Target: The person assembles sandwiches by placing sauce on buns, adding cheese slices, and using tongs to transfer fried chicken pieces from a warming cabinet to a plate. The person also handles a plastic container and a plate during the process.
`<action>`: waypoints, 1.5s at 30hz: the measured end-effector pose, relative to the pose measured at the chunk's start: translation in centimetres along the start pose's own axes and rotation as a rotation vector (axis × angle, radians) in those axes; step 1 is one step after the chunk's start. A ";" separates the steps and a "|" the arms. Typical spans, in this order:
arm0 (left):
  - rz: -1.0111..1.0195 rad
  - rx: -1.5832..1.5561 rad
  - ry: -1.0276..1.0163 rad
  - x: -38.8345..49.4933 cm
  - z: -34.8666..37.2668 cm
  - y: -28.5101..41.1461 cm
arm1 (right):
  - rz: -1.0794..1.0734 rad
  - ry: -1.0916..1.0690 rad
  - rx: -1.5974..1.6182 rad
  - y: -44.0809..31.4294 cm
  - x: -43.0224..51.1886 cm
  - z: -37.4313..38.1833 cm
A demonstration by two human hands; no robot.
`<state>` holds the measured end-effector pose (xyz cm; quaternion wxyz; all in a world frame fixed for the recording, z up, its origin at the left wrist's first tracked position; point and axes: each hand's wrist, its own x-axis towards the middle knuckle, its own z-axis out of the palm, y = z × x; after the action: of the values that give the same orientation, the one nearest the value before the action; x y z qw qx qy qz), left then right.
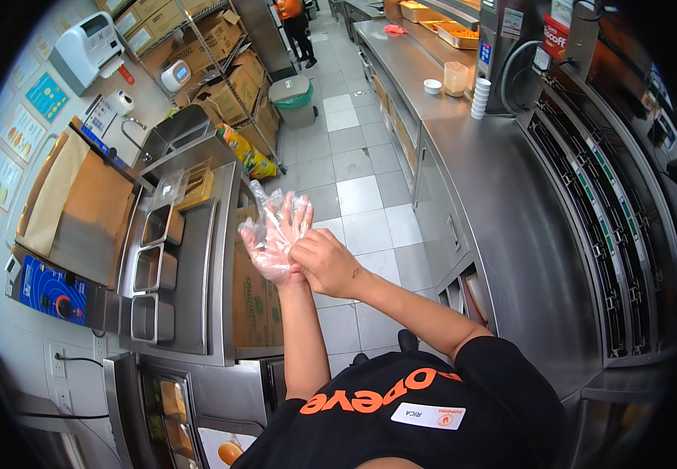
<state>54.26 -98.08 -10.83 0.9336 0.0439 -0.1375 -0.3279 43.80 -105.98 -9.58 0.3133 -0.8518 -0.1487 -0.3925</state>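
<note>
A clear plastic disposable glove [268, 217] covers my left hand [280, 243], its fingers spread apart and pointing up and away from me. The glove's fingertips are loose and crumpled. My right hand [327, 264] is bare and pinches the glove near the base of my left palm, on the thumb-side edge of my right fist. Both hands are held in the air above the tiled floor, to the right of a steel counter that bears several small steel pans [155, 268] and a flat metal tray [195, 287].
A long steel counter [514, 223] runs along the right, with stacked white cups [480, 98] and a plastic container [454, 79]. At the left stands a machine with a blue control panel [52, 294]. Further off are a lidded bin [291, 91], shelved cardboard boxes [239, 88] and a person [296, 26].
</note>
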 end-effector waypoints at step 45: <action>-0.071 0.241 -0.209 -1.3 3.6 -3.5 | 0.581 0.525 0.183 1.3 -0.4 -4.0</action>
<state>50.22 -99.96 -8.25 0.8899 0.1263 -0.2707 -0.3447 41.90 -109.62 -8.45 0.5130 -0.6978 0.1490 -0.4772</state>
